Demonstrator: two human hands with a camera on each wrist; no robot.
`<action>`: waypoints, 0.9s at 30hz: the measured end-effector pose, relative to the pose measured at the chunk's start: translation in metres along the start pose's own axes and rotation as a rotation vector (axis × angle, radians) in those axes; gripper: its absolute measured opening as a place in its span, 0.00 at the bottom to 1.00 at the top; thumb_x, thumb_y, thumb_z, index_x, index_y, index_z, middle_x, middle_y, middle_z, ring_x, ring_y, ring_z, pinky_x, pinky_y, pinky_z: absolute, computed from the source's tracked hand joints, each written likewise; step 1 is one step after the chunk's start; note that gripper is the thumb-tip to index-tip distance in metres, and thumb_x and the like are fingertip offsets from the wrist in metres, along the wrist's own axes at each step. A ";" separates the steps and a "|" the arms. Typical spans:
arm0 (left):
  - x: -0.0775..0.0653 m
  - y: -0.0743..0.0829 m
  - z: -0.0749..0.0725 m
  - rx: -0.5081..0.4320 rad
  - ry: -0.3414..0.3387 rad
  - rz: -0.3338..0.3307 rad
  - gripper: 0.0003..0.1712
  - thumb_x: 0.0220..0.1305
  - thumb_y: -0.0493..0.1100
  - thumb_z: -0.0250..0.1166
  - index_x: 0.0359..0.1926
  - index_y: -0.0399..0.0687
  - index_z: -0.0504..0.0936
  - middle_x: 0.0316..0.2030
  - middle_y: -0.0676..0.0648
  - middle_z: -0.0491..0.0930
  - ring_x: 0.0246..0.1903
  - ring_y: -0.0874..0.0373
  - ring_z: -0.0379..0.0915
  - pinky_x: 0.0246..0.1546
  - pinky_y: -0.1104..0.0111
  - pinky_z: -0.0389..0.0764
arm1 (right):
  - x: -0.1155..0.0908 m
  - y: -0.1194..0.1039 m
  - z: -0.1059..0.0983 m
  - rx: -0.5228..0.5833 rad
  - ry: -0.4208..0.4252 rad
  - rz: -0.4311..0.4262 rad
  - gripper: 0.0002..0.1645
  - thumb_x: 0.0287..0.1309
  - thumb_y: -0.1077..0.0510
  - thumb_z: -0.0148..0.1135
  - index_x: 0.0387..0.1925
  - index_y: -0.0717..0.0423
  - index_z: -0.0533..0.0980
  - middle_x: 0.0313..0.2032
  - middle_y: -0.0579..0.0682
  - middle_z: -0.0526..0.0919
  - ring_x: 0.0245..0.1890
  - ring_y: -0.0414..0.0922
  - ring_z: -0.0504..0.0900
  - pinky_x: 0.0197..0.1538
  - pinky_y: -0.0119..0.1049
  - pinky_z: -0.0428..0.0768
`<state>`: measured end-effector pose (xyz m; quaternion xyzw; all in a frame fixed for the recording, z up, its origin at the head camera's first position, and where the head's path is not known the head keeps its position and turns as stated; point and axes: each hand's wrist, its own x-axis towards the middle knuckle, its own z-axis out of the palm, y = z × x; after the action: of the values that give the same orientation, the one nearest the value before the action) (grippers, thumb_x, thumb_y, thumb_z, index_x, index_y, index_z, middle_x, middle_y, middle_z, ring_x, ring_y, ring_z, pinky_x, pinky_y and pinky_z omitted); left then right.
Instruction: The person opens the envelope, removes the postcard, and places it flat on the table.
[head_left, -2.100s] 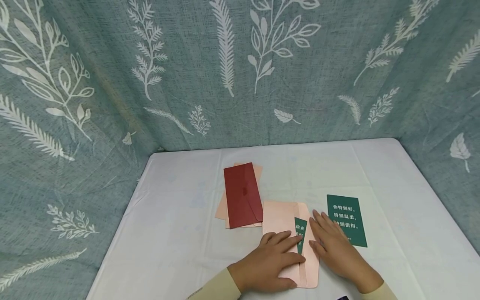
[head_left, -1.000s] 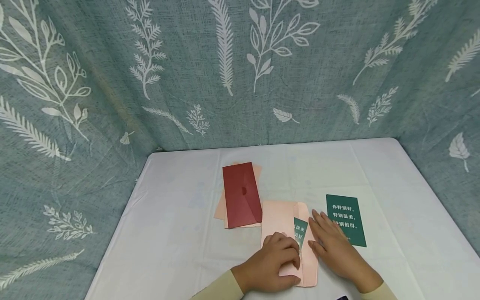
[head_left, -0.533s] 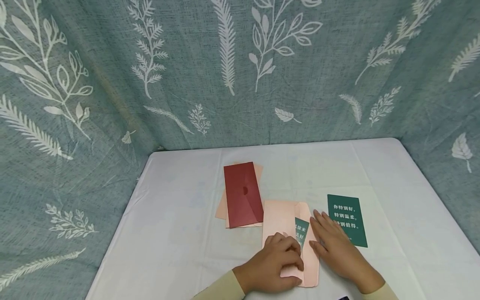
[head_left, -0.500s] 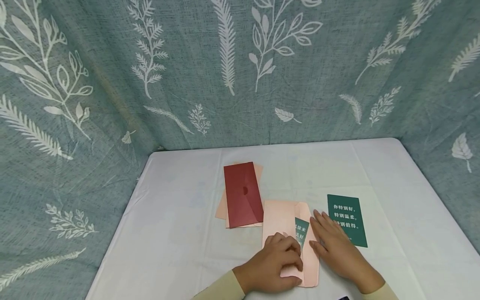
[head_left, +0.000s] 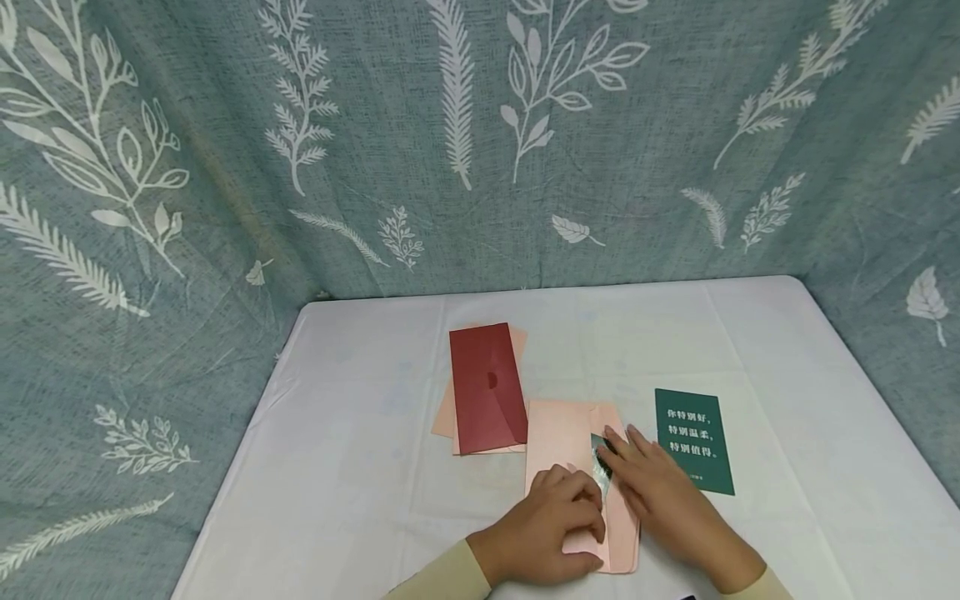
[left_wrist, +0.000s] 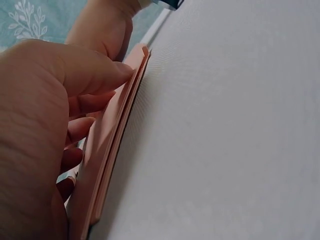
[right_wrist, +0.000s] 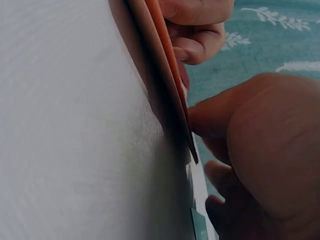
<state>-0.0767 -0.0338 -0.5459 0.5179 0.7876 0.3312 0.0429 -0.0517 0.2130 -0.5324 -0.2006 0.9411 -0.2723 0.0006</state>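
Note:
A pink envelope (head_left: 558,433) lies on the table in the head view, its opening facing right. Part of a green card (head_left: 598,477) shows in that opening, the remainder inside the envelope. My left hand (head_left: 543,525) is arched on the envelope with bent fingers, thumb by the lower edge; in the left wrist view thumb and fingertips meet the pink paper (left_wrist: 106,137). My right hand (head_left: 667,492) reaches in from the right, extended fingers over the card at the opening. Its thumb (right_wrist: 205,117) is at the envelope's edge in the right wrist view.
Right of the hands lies a second green card (head_left: 693,442) with white writing. A dark red envelope (head_left: 487,392) rests over pink paper (head_left: 442,417) left of the worked envelope. A white cloth covers the table (head_left: 360,467), and a leaf-patterned curtain (head_left: 480,217) surrounds it.
My left hand went from lying flat to arched with bent fingers, and more of the card shows in the opening. My right fingers have moved left from the envelope's edge onto the card.

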 end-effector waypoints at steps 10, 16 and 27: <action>0.000 0.000 0.000 -0.014 0.007 -0.002 0.10 0.64 0.52 0.78 0.39 0.59 0.85 0.52 0.59 0.73 0.59 0.64 0.64 0.69 0.63 0.63 | -0.004 -0.004 -0.002 0.030 -0.053 0.022 0.29 0.80 0.58 0.62 0.77 0.56 0.75 0.80 0.50 0.67 0.82 0.61 0.57 0.76 0.68 0.56; 0.000 -0.001 0.001 0.033 0.022 0.009 0.09 0.66 0.55 0.76 0.39 0.62 0.85 0.52 0.61 0.73 0.59 0.65 0.64 0.65 0.65 0.66 | -0.004 -0.005 -0.002 -0.001 -0.059 0.024 0.29 0.80 0.56 0.62 0.77 0.56 0.75 0.80 0.50 0.67 0.82 0.61 0.57 0.76 0.68 0.56; 0.001 -0.002 0.002 -0.005 0.019 -0.008 0.11 0.64 0.54 0.78 0.39 0.61 0.84 0.53 0.61 0.73 0.61 0.65 0.63 0.66 0.65 0.65 | -0.006 -0.011 -0.005 -0.107 -0.076 0.026 0.30 0.79 0.53 0.63 0.76 0.58 0.76 0.80 0.52 0.68 0.80 0.61 0.61 0.75 0.69 0.59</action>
<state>-0.0775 -0.0328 -0.5482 0.5114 0.7891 0.3380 0.0382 -0.0430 0.2091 -0.5229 -0.1984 0.9561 -0.2136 0.0293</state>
